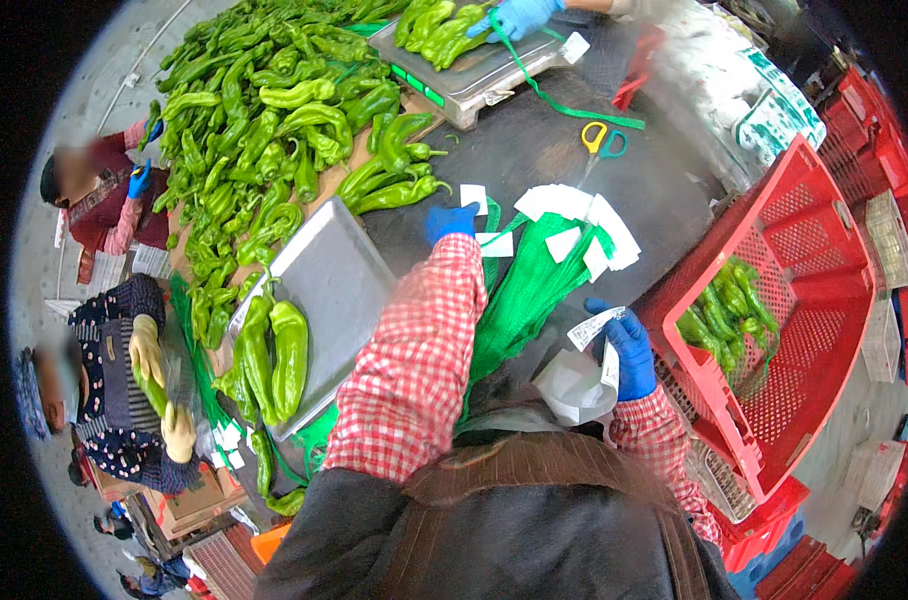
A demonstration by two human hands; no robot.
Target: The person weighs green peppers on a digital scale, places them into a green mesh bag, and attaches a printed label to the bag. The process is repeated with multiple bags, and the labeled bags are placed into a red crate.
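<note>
My left hand (454, 223), in a blue glove, is over the dark table with its fingertips at a small white tag (473, 198); its fingers are partly hidden. My right hand (629, 357), also gloved in blue, grips a curling strip of printed white labels (580, 382). Between the hands lies a fanned bundle of green mesh bags (525, 289) with white tags at their ends. Beyond the bundle are scissors (602, 142) with one yellow and one teal handle loop. Left of my left arm, several green peppers (289, 352) rest on a metal scale plate (334, 274).
A large heap of green peppers (251, 127) covers the table's far left. At the top, another person's gloved hand (517, 19) touches peppers on a second scale (461, 90). A red plastic crate (821, 277) with bagged peppers (731, 307) stands at right. Other people stand at left.
</note>
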